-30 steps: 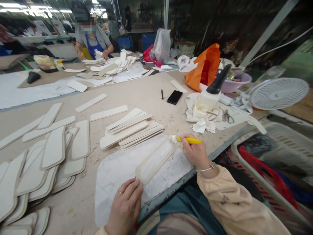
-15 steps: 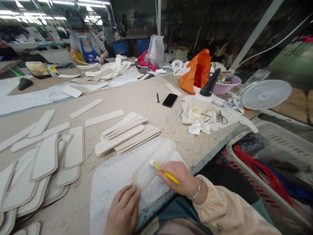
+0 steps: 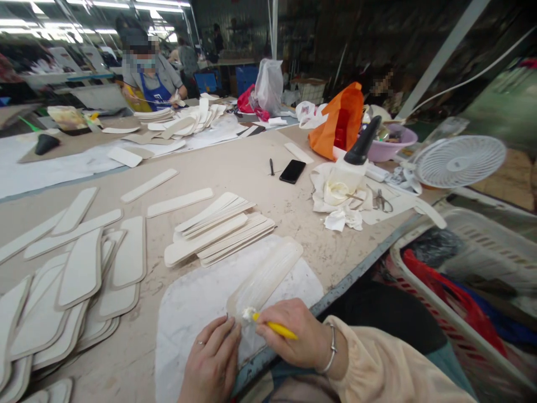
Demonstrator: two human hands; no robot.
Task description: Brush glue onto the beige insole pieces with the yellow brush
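Brush (image 3: 277,329) in right grip (image 3: 296,333) — apron marking (image 3: 158,101) (too blurred) beyond.

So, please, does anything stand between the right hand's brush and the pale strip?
Nothing visible does: the yellow brush in the right hand has its whitened tip at the near end of the pale strip. The left hand is beside that end, not between them.

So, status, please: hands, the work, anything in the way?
Right hand gripping yellow brush, bristles at near end of pale strip. Left hand beside that end, close to the bristles. Strip flat on white sheet; stacked strips beyond, apart from brush.
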